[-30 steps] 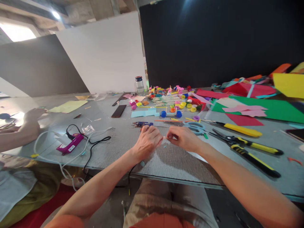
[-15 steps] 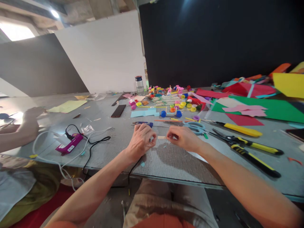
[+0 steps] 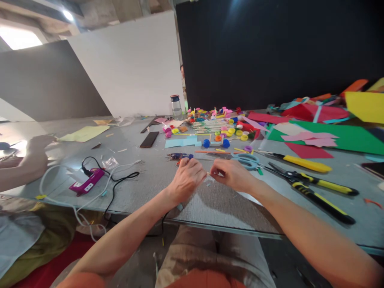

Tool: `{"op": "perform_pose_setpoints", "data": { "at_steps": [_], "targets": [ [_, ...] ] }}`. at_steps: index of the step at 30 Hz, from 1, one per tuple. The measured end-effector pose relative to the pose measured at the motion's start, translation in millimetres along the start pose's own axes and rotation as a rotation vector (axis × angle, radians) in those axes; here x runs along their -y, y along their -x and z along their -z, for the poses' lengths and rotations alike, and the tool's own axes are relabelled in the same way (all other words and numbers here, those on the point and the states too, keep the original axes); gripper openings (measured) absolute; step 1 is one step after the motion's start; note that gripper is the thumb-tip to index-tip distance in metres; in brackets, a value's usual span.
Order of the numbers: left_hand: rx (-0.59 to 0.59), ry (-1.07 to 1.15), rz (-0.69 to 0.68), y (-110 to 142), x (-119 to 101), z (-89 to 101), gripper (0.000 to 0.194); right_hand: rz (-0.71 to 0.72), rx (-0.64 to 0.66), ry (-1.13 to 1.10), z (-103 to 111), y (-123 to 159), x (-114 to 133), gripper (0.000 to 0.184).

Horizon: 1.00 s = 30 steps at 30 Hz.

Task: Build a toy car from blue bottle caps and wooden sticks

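My left hand (image 3: 189,180) is closed in a pinch, its fingertips right beside those of my right hand; what it grips is hidden behind the fingers. My right hand (image 3: 229,174) is also closed, pinching a short pale wooden strip (image 3: 209,174), of which only a sliver shows between the hands. Just beyond my left hand lies a blue tool that looks like a glue gun (image 3: 180,156), partly covered by the knuckles. Light-blue scissors (image 3: 247,161) lie close behind my right hand. A small blue paper scrap (image 3: 208,185) rests on the table below the fingertips.
Yellow-black pliers (image 3: 315,198) and a yellow-handled tool (image 3: 306,163) lie to the right. Behind are blue bottle caps (image 3: 225,143), light-blue paper (image 3: 183,141) and a phone (image 3: 149,139). A purple power strip (image 3: 87,182) with cables sits left, near another person's arm (image 3: 33,164).
My left hand has moved right to meet my right hand, covering most of the wooden strip and uncovering more of the blue tool. My right hand has stayed nearly still.
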State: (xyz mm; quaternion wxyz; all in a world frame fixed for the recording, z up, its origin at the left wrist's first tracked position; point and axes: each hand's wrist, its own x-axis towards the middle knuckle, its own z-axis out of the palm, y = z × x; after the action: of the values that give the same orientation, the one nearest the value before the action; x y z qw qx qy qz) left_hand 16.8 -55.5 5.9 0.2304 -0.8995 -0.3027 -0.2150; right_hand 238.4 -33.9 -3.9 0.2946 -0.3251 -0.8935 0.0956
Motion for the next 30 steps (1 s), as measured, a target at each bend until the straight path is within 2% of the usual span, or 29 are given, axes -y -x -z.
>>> {"op": "perform_pose_setpoints", "data": {
  "at_steps": [7,14,21,26,30],
  "targets": [
    [0.045,0.016,0.017,-1.2,0.9,0.9,0.026,-0.006,0.002,0.013,2.2,-0.5,1.1,0.006],
    [0.061,0.07,0.053,-2.4,2.3,0.9,0.02,-0.006,-0.005,0.031,2.0,-0.7,0.2,0.006],
    [0.023,0.133,0.123,8.4,11.8,16.6,0.01,-0.007,-0.002,0.035,2.7,-0.3,-1.1,0.007],
    [0.007,0.144,0.166,22.5,19.1,26.3,0.013,-0.05,0.006,0.072,0.9,-1.7,-4.1,0.006],
    [0.067,0.173,0.116,26.9,17.2,26.8,0.023,-0.119,0.024,0.141,-6.4,-2.9,-14.0,0.01]
  ]
}}
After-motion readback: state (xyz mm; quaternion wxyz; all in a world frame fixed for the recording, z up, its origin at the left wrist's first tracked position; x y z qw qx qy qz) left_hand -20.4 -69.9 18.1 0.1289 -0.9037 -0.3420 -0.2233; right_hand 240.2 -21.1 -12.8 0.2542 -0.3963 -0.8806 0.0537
